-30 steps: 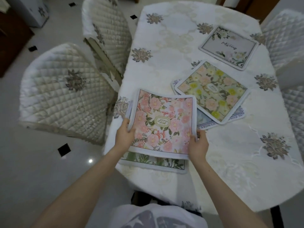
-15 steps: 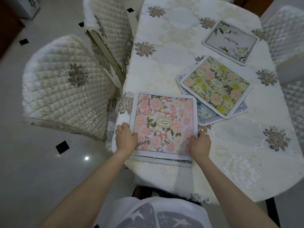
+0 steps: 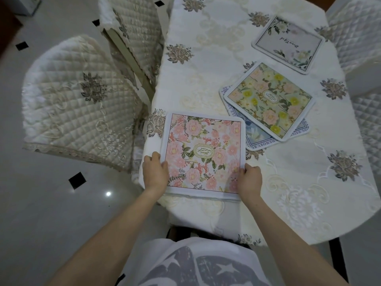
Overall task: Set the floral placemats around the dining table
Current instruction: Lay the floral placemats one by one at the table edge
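Presently the pink placemat (image 3: 204, 153) is held at its near corners, the left hand (image 3: 155, 172) pinching the near-left edge with the thumb on top, and the right hand (image 3: 249, 178) closed on the near-right corner; the two hands are kept apart, one at each side of the mat. The mat is laid flat on the table (image 3: 309, 182), close to its near edge, and a thin sliver of something is seen under the near border, which may be another mat, though this cannot be told for certain. The step in hand is judged to be the squaring of this mat at the near seat; the next move would call for both grips to be released and another mat to be taken. Beyond the right hand, a yellow-flowered placemat (image 3: 270, 101) is seen stacked askew on a blue-bordered placemat (image 3: 255, 139), whose corner lies just beside the pink one. Farther off, a pale placemat (image 3: 288, 44) is set singly near the far-right edge. To the left of the left hand, a quilted chair (image 3: 78, 104) is pushed close to the table's edge, so little room is left there; open tablecloth remains to the right of the right hand and beyond the pink mat.
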